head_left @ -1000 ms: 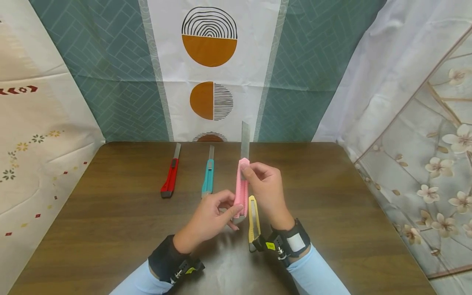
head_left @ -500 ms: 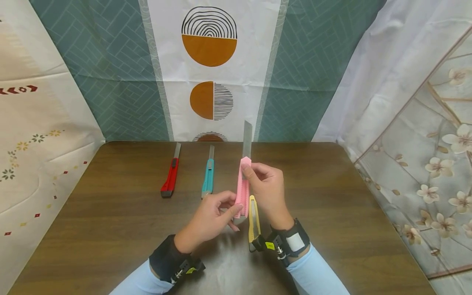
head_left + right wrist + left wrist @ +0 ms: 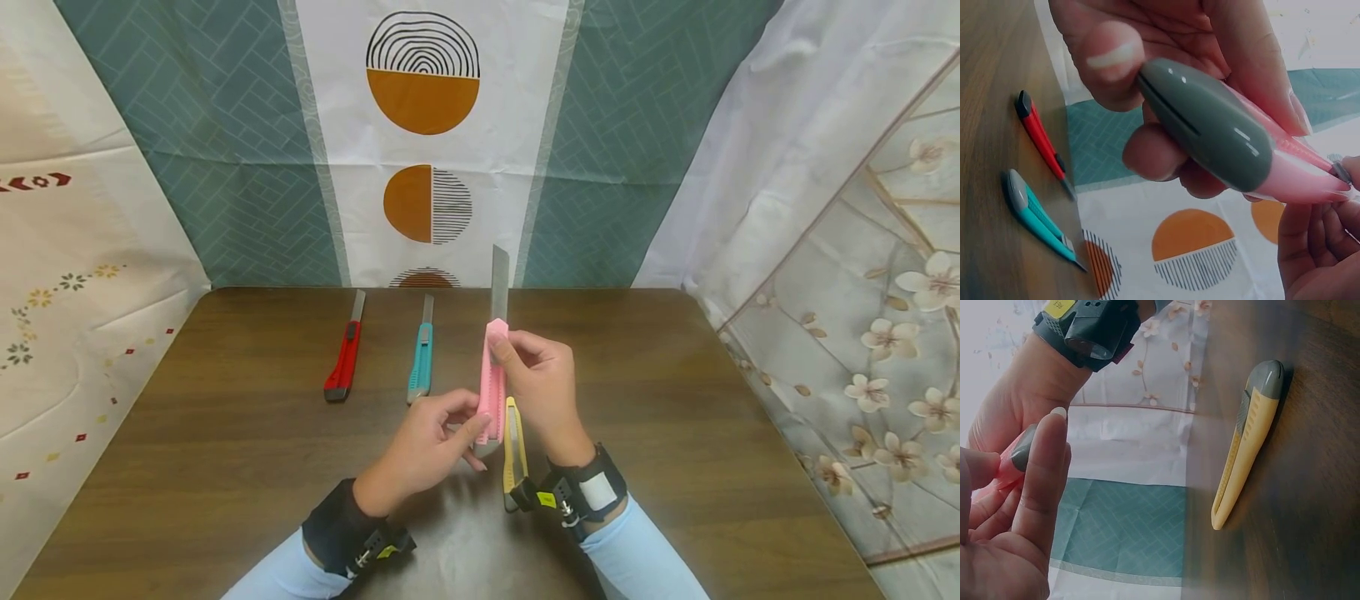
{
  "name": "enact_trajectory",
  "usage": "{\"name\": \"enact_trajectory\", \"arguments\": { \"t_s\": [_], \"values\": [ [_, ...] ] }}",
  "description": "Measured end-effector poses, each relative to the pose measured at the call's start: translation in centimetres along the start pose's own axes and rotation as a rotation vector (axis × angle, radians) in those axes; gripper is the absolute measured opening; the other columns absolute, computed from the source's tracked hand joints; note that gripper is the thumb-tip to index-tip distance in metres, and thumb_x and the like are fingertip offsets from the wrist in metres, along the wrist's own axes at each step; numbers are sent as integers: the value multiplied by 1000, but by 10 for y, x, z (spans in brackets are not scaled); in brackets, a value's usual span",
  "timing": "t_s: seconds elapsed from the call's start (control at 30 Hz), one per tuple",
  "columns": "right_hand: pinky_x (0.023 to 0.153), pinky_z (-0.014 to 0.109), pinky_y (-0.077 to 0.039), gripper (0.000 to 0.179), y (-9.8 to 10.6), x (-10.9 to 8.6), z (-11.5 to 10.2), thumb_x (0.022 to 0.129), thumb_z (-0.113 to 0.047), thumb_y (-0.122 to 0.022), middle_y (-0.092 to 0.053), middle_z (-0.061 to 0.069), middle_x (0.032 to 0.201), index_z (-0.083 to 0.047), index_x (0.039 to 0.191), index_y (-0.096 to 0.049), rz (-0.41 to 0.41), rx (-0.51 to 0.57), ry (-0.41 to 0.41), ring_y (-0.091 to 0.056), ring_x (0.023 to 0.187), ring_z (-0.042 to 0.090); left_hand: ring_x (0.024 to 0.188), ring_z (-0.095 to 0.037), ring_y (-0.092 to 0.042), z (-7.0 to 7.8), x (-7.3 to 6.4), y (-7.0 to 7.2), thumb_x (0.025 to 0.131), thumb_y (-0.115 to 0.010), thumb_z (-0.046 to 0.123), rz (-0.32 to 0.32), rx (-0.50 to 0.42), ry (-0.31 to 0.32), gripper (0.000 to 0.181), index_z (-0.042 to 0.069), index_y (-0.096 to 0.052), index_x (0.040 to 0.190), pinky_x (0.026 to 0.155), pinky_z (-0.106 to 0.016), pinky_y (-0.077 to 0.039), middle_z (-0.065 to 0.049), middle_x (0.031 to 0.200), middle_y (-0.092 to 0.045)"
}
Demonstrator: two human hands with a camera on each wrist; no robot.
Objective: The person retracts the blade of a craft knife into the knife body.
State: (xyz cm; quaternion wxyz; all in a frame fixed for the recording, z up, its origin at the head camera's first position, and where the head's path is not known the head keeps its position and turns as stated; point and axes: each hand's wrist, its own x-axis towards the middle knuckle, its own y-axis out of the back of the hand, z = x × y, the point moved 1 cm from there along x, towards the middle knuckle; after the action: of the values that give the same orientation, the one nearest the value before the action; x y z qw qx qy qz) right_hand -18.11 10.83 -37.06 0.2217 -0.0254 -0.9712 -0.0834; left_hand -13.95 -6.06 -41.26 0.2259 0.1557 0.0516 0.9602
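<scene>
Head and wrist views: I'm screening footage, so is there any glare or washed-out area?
Head: pale sheen on the table at bottom centre; left wrist: washed-out upper left corner; right wrist: white glints on the gray end of the pink cutter.

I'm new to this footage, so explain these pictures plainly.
There is no machine, only a person working bare-handed. The wide picture comes from a camera worn on the head; the others from cameras on the wrists. On the brown wood-grain table lie three utility knives: a red and black one and a turquoise and grey one, blades out, and a yellow and grey one, no blade sticking out. The left hand holds the lower end of a pink and grey plastic knife, metal blade extended; the right hand grips it nearer the blade.
</scene>
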Motion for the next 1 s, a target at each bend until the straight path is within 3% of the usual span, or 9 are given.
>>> {"name": "enact_trajectory", "arguments": {
  "t_s": [0.23,0.47,0.7,0.83,1.0],
  "values": [
    [50,23,-47,18,-1,0,1,96,-24,-75,-69,11,73,-9,99,-81,2,28,13,-58,62,18,65,-13,-74,-1,0,0,100,-66,11,11,8,-15,22,-2,-66,119,56,-36,-64,-19,100,-73],
    [50,23,-49,14,-3,0,4,95,-17,-74,-70,13,75,-6,101,-80,-12,54,38,-59,63,17,62,-25,-75,0,0,-1,100,-67,10,31,22,-19,22,-1,-66,119,56,-35,-63,-18,100,-73],
    [50,24,-49,14,-4,0,5,96,-18,-74,-70,12,76,-7,102,-80,-27,52,43,-58,63,18,61,-10,-73,0,0,-1,99,-68,10,45,35,-25,22,-1,-66,118,56,-34,-63,-17,100,-73],
    [52,26,-53,14,-4,1,5,95,-18,-75,-71,12,79,-7,102,-79,-44,55,53,-60,64,17,61,-19,-74,-1,0,-1,99,-67,7,59,25,-29,21,-1,-66,118,55,-35,-63,-18,100,-73],
    [56,25,-53,16,-3,1,4,96,-20,-74,-73,13,82,-7,104,-80,-37,52,5,-61,68,18,64,-18,-75,-1,0,-1,98,-68,7,59,13,-25,21,-1,-67,118,55,-35,-63,-18,100,-73]
  ]
}}
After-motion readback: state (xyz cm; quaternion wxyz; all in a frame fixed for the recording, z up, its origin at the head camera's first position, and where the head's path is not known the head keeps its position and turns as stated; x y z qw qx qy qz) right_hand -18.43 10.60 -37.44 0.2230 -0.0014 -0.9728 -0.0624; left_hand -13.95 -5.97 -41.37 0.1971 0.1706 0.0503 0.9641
